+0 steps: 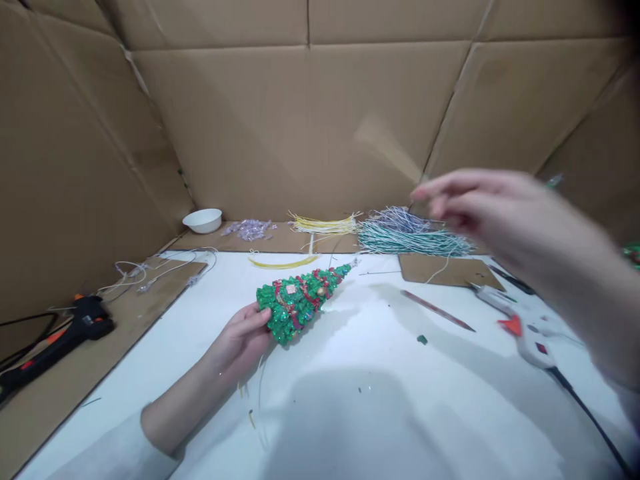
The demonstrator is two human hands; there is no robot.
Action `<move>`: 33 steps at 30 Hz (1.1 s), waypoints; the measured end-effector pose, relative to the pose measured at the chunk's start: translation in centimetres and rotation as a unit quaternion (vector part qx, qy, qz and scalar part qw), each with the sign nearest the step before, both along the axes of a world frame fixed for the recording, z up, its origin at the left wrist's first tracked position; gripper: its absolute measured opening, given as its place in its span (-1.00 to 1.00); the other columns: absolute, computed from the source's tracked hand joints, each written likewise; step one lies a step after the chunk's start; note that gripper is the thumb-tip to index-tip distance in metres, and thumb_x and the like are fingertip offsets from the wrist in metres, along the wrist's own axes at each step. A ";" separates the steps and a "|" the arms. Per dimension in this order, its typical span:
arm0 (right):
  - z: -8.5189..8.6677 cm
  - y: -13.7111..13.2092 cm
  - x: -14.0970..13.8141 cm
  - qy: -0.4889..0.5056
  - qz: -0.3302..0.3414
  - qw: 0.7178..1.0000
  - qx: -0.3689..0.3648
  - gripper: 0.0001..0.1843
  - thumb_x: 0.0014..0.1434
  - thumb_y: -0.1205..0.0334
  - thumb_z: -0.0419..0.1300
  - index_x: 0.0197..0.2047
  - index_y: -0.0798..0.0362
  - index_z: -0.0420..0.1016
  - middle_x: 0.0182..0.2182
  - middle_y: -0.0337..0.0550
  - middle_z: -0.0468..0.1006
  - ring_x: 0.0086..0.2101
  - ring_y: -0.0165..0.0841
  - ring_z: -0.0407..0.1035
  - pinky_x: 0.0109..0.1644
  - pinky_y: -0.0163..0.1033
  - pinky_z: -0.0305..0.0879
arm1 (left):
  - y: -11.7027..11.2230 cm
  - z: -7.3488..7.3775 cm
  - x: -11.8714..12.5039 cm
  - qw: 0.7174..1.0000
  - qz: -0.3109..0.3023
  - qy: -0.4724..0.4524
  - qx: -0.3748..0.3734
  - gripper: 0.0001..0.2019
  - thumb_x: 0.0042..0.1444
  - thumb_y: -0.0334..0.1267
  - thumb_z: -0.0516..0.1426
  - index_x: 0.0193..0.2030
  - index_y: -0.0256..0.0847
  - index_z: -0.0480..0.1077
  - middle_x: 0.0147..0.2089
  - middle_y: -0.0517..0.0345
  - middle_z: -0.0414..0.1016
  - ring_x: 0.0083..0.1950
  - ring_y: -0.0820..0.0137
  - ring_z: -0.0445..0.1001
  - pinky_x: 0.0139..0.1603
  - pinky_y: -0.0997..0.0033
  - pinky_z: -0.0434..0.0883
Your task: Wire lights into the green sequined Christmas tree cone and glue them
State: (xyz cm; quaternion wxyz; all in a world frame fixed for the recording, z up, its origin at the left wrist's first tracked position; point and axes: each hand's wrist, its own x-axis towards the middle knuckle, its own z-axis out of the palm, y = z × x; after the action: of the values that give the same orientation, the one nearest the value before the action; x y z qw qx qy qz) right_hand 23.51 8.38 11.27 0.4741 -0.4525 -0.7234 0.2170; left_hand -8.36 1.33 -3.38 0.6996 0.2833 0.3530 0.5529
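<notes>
My left hand [247, 340] is closed around the wide base of a green Christmas tree ornament [305, 300]. The ornament lies tilted on its side above the white table, its tip pointing right and away from me, with red garlands and small decorations on it. Raised at the right, my right hand [490, 207] is smeared by motion, its fingertips pinched together. From those fingertips a pale, yellowish blurred streak [390, 150] reaches up and left; what it is cannot be made out.
Bundles of yellow [325, 225] and green strands [415, 239] lie at the back, beside purple pieces [249, 229] and a white bowl [203, 221]. A white glue gun [533, 343] rests at right, a black glue gun [65, 340] at left. A brown stick [437, 310] lies between. Cardboard walls [280, 127] enclose the table.
</notes>
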 end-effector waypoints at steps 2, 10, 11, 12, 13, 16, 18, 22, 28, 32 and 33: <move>-2.5 -1.2 -1.7 -0.055 0.062 0.989 -0.125 -0.77 0.22 0.26 0.06 -0.34 0.05 0.55 -0.53 -0.23 0.40 -0.56 -0.52 0.19 -0.53 -0.38 0.08 | 0.0 -0.1 0.6 1.000 -0.028 0.009 -0.004 -0.72 0.01 -0.42 0.20 -0.09 -0.35 0.53 -0.02 -0.17 0.56 0.06 0.05 0.48 0.22 0.03 0.27; -7.4 -2.4 -4.1 -0.124 0.225 0.936 -0.240 -0.73 0.24 0.27 -0.05 -0.28 0.10 0.47 -0.43 -0.22 0.44 -0.54 -0.49 0.09 -0.52 -0.36 0.01 | 0.8 0.0 1.9 0.997 -0.081 -0.005 0.003 -0.68 0.06 -0.40 0.16 -0.01 -0.33 0.49 0.04 -0.14 0.52 0.12 0.05 0.43 0.22 0.03 0.27; -7.4 -2.2 -4.2 -0.121 0.229 0.937 -0.235 -0.73 0.24 0.30 -0.06 -0.25 0.09 0.47 -0.40 -0.21 0.47 -0.52 -0.49 0.12 -0.49 -0.36 0.04 | 0.9 0.0 2.0 0.997 -0.080 -0.007 0.000 -0.68 0.06 -0.41 0.16 -0.01 -0.33 0.48 0.04 -0.14 0.52 0.12 0.05 0.43 0.22 0.03 0.27; -7.5 -1.9 -4.4 -0.122 0.232 0.938 -0.227 -0.73 0.22 0.33 -0.06 -0.22 0.08 0.47 -0.38 -0.21 0.48 -0.50 -0.48 0.15 -0.47 -0.36 0.05 | 0.9 -0.1 2.1 0.997 -0.076 -0.007 -0.004 -0.67 0.06 -0.40 0.15 0.00 -0.33 0.48 0.04 -0.14 0.53 0.11 0.04 0.44 0.22 0.02 0.27; -7.5 -1.6 -4.7 -0.127 0.237 0.939 -0.216 -0.72 0.21 0.34 -0.05 -0.21 0.07 0.49 -0.38 -0.22 0.48 -0.48 -0.48 0.17 -0.45 -0.36 0.06 | 1.0 0.0 2.1 0.997 -0.072 -0.007 -0.009 -0.67 0.06 -0.40 0.15 0.01 -0.32 0.48 0.04 -0.13 0.52 0.11 0.04 0.44 0.22 0.02 0.27; -7.5 -1.0 -5.7 -0.151 0.257 0.938 -0.176 -0.76 0.20 0.26 0.02 -0.29 0.06 0.52 -0.45 -0.24 0.45 -0.46 -0.47 0.20 -0.42 -0.35 0.07 | 1.1 0.1 2.4 0.997 -0.071 -0.011 -0.012 -0.66 0.08 -0.39 0.13 0.03 -0.33 0.46 0.07 -0.13 0.50 0.14 0.04 0.42 0.24 0.03 0.25; -7.6 -0.7 -6.2 -0.169 0.254 0.940 -0.153 -0.77 0.19 0.21 0.06 -0.39 0.08 0.50 -0.50 -0.25 0.42 -0.47 -0.46 0.19 -0.42 -0.35 0.06 | 1.3 0.2 2.6 0.997 -0.081 -0.019 -0.007 -0.66 0.09 -0.39 0.13 0.03 -0.34 0.47 0.09 -0.14 0.49 0.18 0.03 0.38 0.25 0.03 0.24; -8.2 -0.1 -6.4 -0.167 0.249 0.937 -0.178 -0.77 0.17 0.39 0.00 -0.33 0.10 0.49 -0.44 -0.22 0.49 -0.43 -0.45 0.29 -0.35 -0.34 0.14 | 1.5 0.5 3.0 0.998 -0.066 -0.005 -0.022 -0.69 0.09 -0.37 0.14 -0.01 -0.32 0.49 0.06 -0.12 0.51 0.15 0.05 0.41 0.23 0.05 0.27; -9.3 0.7 -6.2 -0.167 0.253 0.939 -0.165 -0.78 0.16 0.36 0.05 -0.28 0.07 0.54 -0.40 -0.20 0.52 -0.41 -0.44 0.29 -0.34 -0.34 0.13 | 1.5 0.8 3.7 0.999 -0.042 0.013 -0.023 -0.73 0.11 -0.35 0.14 -0.05 -0.30 0.52 0.02 -0.05 0.55 0.14 0.11 0.42 0.22 0.13 0.29; -9.5 0.8 -6.5 -0.171 0.275 0.930 -0.172 -0.81 0.15 0.31 0.11 -0.33 0.11 0.57 -0.46 -0.21 0.52 -0.43 -0.46 0.28 -0.35 -0.35 0.12 | 1.4 0.7 4.0 0.998 -0.042 0.032 -0.025 -0.70 0.12 -0.32 0.14 -0.01 -0.27 0.49 0.05 -0.04 0.52 0.14 0.09 0.42 0.19 0.12 0.33; -9.6 0.8 -6.5 -0.173 0.274 0.929 -0.177 -0.79 0.15 0.35 0.09 -0.29 0.11 0.57 -0.44 -0.20 0.53 -0.42 -0.46 0.30 -0.34 -0.36 0.14 | 1.4 0.6 4.0 0.998 -0.042 0.036 -0.028 -0.70 0.12 -0.32 0.15 0.00 -0.27 0.49 0.06 -0.05 0.52 0.14 0.09 0.42 0.18 0.12 0.33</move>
State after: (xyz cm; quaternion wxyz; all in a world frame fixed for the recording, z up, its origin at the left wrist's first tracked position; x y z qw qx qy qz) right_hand 17.02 9.18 1.71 0.1762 -0.3439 -0.8398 0.3814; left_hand -4.33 2.71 -2.75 0.7163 0.2979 0.3812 0.5028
